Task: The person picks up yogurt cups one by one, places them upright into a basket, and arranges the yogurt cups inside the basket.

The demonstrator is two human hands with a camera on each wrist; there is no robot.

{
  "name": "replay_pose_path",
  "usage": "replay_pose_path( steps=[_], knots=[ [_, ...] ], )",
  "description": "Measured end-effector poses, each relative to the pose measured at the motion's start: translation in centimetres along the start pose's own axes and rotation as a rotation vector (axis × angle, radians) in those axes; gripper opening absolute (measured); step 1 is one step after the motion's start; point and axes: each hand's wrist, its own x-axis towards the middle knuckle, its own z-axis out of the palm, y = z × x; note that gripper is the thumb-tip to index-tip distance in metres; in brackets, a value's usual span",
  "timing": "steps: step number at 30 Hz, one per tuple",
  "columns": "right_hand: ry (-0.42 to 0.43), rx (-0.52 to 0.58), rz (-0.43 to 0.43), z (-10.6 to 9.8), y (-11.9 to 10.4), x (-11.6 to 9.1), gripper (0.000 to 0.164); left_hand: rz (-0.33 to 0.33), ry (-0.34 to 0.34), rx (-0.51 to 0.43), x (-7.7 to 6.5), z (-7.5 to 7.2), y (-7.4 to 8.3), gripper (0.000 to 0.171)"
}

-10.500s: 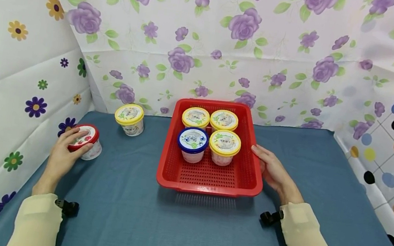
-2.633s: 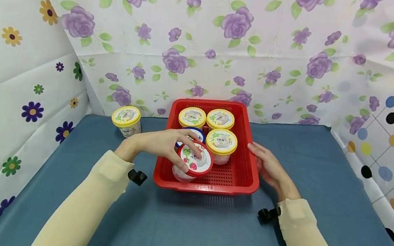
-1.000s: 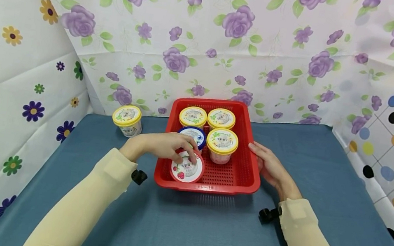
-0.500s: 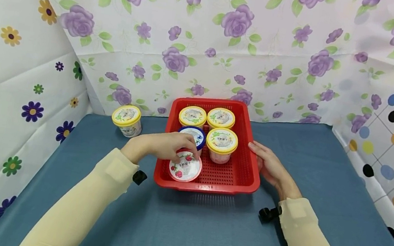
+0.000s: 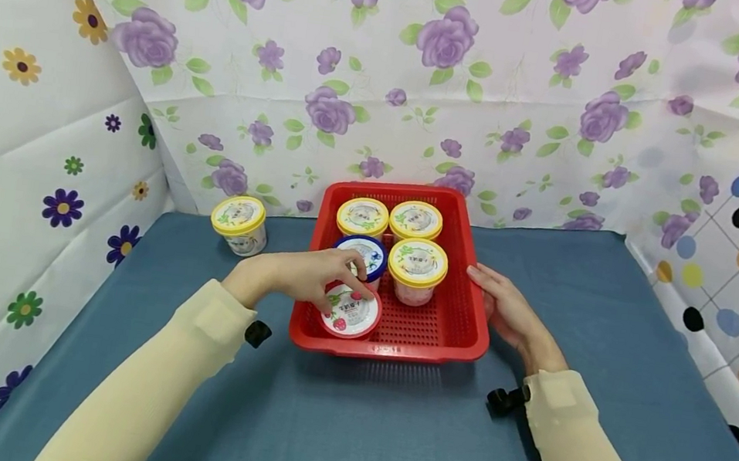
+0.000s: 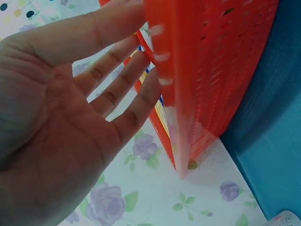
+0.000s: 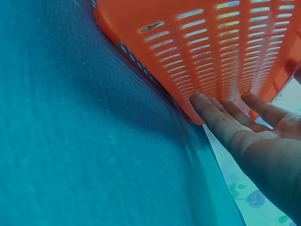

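In the head view, a cup with a red lid [image 5: 351,317] and strawberry print sits at the front left inside a red plastic basket [image 5: 388,351]. My left hand [image 5: 296,275] holds it from above, thumb and fingers spread across the lid's edges. Just behind it is a blue-lidded cup [image 5: 369,255], partly covered by the left fingers. Yellow-lidded cups [image 5: 417,262] fill the places beside and behind. My right hand [image 5: 511,315] holds the basket's right side, thumb at the rim; in the right wrist view its long fingers [image 7: 225,125] lie along the slotted outer wall.
Outside the basket, one more yellow-lidded cup [image 5: 240,225] stands at the back left of the blue cloth [image 5: 350,430]. A flower-print sheet [image 5: 363,66] hangs close behind the basket, and printed sheets rise on both sides.
Earlier my left hand held the red-lidded cup at the far left; it has carried it over and lowered it into the basket. The right hand stays at the basket's right side.
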Motion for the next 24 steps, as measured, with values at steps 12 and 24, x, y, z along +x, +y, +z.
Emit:
replay_pose_path(
  steps=[12,24],
  knots=[
    [-0.009,-0.004,-0.002,0.02,-0.01,0.03,0.058,0.006,-0.012,-0.036,-0.38,0.28,-0.81,0.064],
    [0.0,0.001,0.0,-0.02,0.06,-0.04,0.058,-0.033,-0.026,-0.053,-0.48,0.24,-0.81,0.065]
  ],
)
